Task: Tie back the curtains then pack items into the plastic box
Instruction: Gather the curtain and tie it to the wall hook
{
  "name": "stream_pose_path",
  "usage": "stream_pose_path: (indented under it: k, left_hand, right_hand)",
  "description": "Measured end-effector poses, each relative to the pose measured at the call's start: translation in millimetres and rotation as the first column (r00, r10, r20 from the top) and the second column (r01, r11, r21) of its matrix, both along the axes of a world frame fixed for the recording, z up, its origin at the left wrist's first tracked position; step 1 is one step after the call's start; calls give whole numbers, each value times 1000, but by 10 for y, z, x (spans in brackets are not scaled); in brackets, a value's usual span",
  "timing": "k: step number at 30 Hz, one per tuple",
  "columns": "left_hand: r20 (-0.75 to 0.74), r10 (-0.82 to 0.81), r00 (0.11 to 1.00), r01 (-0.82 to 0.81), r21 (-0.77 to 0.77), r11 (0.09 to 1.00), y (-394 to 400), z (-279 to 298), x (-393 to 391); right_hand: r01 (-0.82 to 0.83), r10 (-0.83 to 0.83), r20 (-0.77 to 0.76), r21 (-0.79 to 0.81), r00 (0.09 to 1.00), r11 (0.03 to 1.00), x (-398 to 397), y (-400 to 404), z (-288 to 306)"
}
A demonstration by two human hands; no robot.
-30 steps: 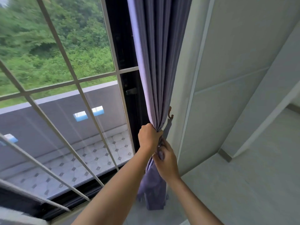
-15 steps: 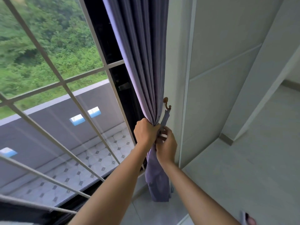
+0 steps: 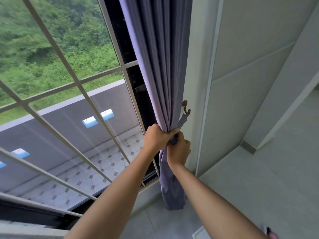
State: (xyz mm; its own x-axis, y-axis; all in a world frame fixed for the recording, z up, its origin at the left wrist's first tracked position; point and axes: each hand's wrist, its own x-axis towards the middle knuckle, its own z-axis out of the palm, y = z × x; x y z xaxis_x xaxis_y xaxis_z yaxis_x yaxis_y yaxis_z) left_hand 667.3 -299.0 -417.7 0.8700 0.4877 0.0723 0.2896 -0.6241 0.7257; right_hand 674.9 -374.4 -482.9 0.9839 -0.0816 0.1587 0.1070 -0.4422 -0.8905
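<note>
Just below the brown wall hook [image 3: 186, 108]: purple curtain [image 3: 160, 69] squeezed tight by left hand [image 3: 156, 137], right hand [image 3: 178, 151] curled round tie-back strap [image 3: 182, 121], fingertips hidden.

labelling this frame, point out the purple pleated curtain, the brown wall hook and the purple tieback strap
purple pleated curtain [image 3: 160, 75], head view, mid folds
brown wall hook [image 3: 186, 107], head view, curved stem
purple tieback strap [image 3: 183, 121], head view, band below hook

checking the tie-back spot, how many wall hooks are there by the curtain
1. A single brown wall hook sits on the white frame just right of the gathered purple curtain, above both hands, with the tie-back strap hanging from it. Others could be hidden behind the curtain folds.
</note>
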Motion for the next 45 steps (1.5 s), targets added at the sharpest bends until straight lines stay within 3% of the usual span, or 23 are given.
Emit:
stream_pose_path:
  k: [6, 19, 23, 31, 33, 36, 40, 42, 45]
  left_hand:
    - [-14, -115, 993, 113, -93, 989, 48, 30, 53]
    - [-41, -211, 977, 198, -208, 958, 80, 65, 118]
    - [-149, -167, 975, 120, -282, 952, 154, 68, 86]
    - [-161, -167, 973, 85, -422, 903, 115, 26, 100]
    - [-143, -176, 974, 103, -409, 906, 21, 58, 157]
    - [56, -148, 987, 158, -312, 937, -74, 30, 164]
    - [265, 100, 959, -47, -199, 979, -214, -115, -169]
    - [242, 37, 970, -17, -85, 996, -288, -268, -353]
    - [44, -45, 998, 46, -24, 999, -375, -469, -444]
  right_hand:
    - [1, -4, -22, -95, 1000, 995, 82, -37, 7]
    - [-34, 53, 74, -236, 996, 971, 300, -193, 21]
    - [-92, 98, 20, -196, 995, 976, 278, -118, 5]
    - [-56, 55, -18, -106, 998, 993, 279, -121, 44]
    - [-55, 56, 8, -118, 998, 992, 339, -207, 53]
    - [-79, 92, 79, -156, 993, 985, 382, -321, 51]
    - [-140, 154, 79, -155, 985, 978, 337, -384, 92]
    - [-166, 176, 43, -175, 983, 970, 343, -418, 137]
    - [-187, 192, 10, -186, 981, 964, 375, -449, 154]
